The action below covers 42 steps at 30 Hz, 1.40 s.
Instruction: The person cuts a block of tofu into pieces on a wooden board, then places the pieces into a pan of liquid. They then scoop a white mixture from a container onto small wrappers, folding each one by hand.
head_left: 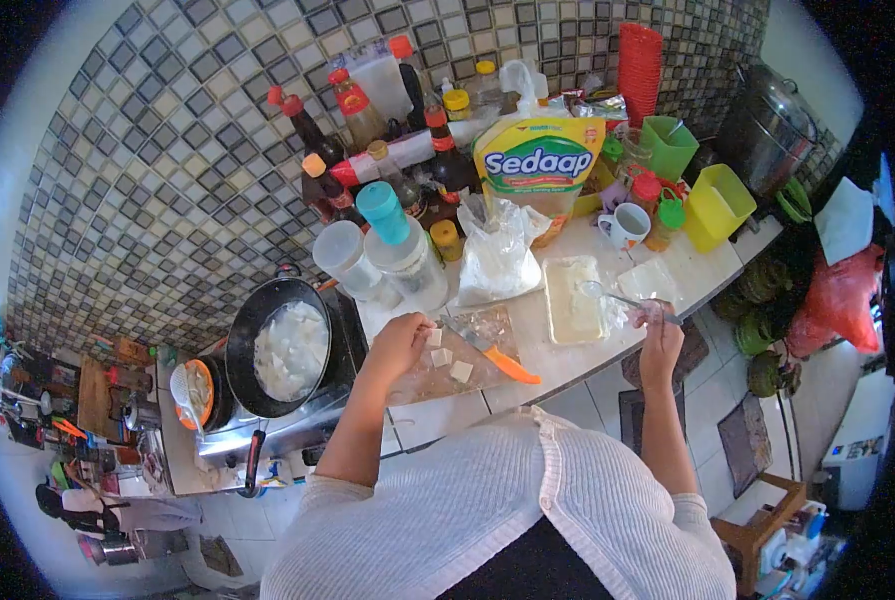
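Closest of all is the ribbed light top (437, 520) of the person at the worktop (579, 372), its buttoned front leaning in towards the front edge; beyond it, the left hand (395, 348) is over the left end of the cutting board (414, 383), fingertips pinched closed on a small white cube (434, 338); two loose cubes (451, 364) sit on the board just beside that hand, and a knife (508, 364) lies across it, its orange handle towards the worktop's front edge.

The right hand (657, 328) is curled closed round the handle of a metal spoon (607, 292), whose bowl is above the right side of a rectangular tray (574, 335) holding something pale; the tray stands right of the board, near the front edge; behind it are a clear bag of white powder (497, 262) and a yellow Sedaap pouch (538, 160), with a white mug (624, 227) to their right; past the worktop's left end, a black wok (238, 360) of whitish pieces rests on the stove (297, 432).
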Tool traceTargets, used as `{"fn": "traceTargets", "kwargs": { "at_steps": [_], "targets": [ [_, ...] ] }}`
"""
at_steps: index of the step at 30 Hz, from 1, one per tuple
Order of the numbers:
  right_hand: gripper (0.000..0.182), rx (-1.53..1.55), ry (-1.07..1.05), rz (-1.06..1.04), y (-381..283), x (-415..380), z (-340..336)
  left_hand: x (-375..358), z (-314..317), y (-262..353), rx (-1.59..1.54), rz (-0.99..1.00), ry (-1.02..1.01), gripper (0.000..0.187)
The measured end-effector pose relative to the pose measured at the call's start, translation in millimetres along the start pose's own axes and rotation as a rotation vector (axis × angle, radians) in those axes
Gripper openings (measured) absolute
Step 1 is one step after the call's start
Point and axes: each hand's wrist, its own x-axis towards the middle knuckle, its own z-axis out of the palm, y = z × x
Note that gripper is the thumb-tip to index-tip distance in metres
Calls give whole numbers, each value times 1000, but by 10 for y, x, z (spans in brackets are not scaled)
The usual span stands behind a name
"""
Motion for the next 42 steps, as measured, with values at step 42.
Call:
{"fn": "traceTargets", "kwargs": {
  "at_steps": [42],
  "targets": [
    [25,136,-28,-163,-718,3,-147,916,823,1194,-1360,-402,-480,40]
  ]
}}
